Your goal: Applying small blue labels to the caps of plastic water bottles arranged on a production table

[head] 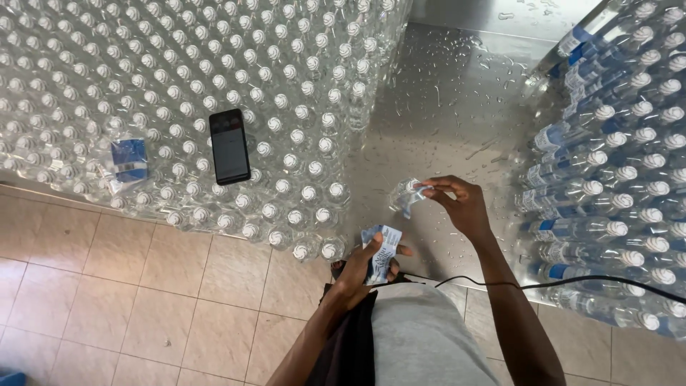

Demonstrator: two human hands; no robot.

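My right hand (463, 206) holds a small clear plastic bottle (405, 195) by its neck above the wet steel table (443, 114). A blue and white label is partly on the bottle. My left hand (361, 266) sits lower, near my waist, and grips a stack of blue and white labels (380, 251). The two hands are a short way apart.
A large block of capped clear bottles (179, 93) fills the left of the table, with a black phone (229, 146) and a blue label bundle (130, 160) lying on top. Labelled bottles (614, 164) are stacked on their sides at right. A black cable (543, 283) crosses near my right forearm. Tiled floor (143, 300) lies below.
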